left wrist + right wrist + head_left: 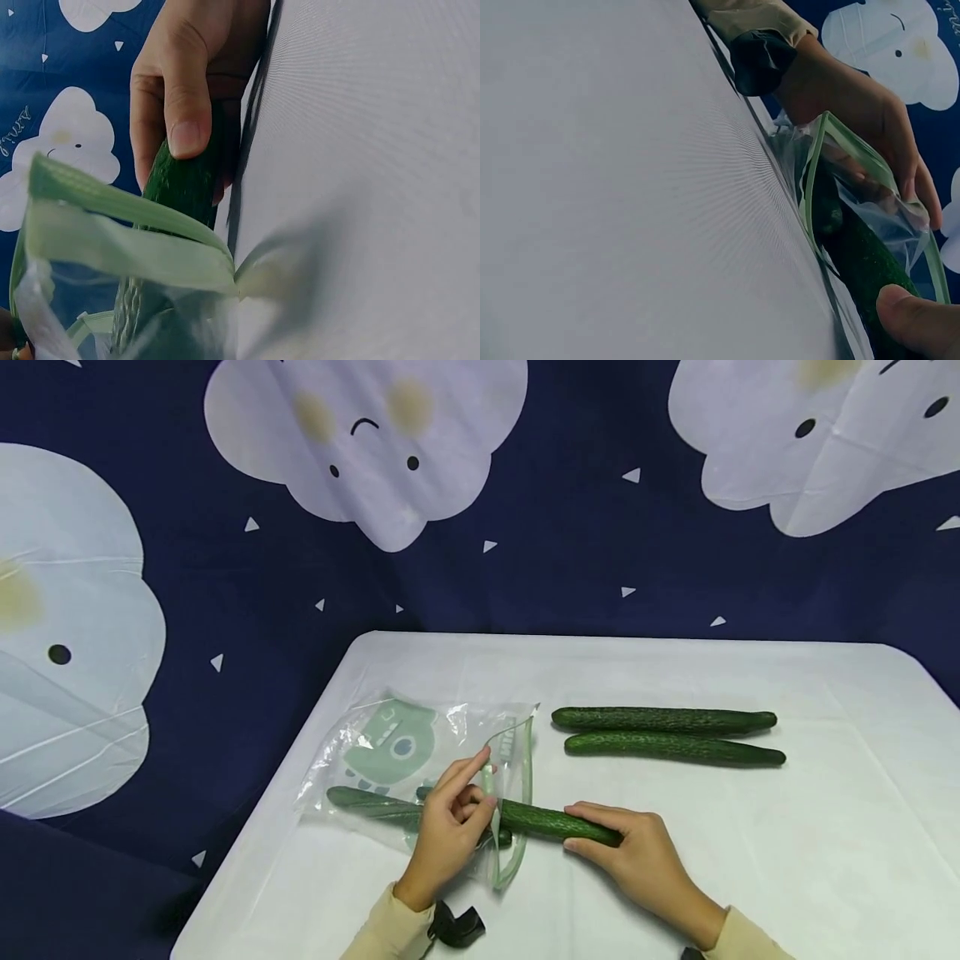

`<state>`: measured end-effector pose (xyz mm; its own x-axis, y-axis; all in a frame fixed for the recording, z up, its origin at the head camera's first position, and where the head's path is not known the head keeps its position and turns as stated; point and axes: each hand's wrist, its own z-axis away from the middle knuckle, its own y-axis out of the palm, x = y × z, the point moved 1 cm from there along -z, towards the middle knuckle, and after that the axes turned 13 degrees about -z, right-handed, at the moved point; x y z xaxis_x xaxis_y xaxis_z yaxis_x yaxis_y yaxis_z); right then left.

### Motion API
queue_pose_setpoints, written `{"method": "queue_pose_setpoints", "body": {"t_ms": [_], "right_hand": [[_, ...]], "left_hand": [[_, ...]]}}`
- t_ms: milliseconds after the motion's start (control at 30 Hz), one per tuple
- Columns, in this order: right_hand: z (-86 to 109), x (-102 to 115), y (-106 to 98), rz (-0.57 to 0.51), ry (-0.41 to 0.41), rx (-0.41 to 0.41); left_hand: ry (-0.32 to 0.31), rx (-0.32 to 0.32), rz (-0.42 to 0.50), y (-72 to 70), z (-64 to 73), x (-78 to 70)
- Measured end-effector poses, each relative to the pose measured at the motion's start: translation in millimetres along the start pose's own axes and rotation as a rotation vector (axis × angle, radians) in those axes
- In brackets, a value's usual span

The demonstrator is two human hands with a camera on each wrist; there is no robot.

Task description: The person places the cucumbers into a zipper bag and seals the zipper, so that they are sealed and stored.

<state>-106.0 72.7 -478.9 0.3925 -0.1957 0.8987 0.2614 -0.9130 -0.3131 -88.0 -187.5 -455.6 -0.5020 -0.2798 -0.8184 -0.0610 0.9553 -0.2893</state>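
A clear zip bag [397,739] with a green cartoon print lies on the table, its green-edged mouth facing right. My left hand [438,847] pinches the upper layer at the mouth and holds it raised. My right hand [648,856] grips the near end of a cucumber [555,822], thumb on one side and fingers on the other. The far end of this cucumber is inside the bag, partly behind my left hand. Another cucumber [367,803] lies within the bag; its blunt end [826,214] shows by the mouth in the right wrist view.
Two more cucumbers, an upper one [663,720] and a lower one [675,748], lie side by side behind my right hand. The white table [847,793] has rounded corners. Behind it hangs a dark blue cloth [555,568] with cloud faces.
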Motion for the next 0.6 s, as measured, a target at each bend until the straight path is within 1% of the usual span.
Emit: {"method": "queue_pose_setpoints", "body": {"t_ms": [200,400,467,600], "right_hand": [[-11.2,0,8,0.015,-0.003,0.019],[-21.6,0,19,0.007,0.013,0.047],[-24.9,0,23,0.006,0.001,0.064],[-29.6,-1,30,0.029,-0.04,0.082]], "left_hand": [[-0.016,-0.001,0.0,-0.6,-1.8,0.7],[-0.071,0.005,-0.012,-0.9,-0.4,1.7],[-0.081,0.002,-0.017,-0.6,0.1,1.4],[-0.069,0.005,-0.015,1.1,0.7,0.6]]}}
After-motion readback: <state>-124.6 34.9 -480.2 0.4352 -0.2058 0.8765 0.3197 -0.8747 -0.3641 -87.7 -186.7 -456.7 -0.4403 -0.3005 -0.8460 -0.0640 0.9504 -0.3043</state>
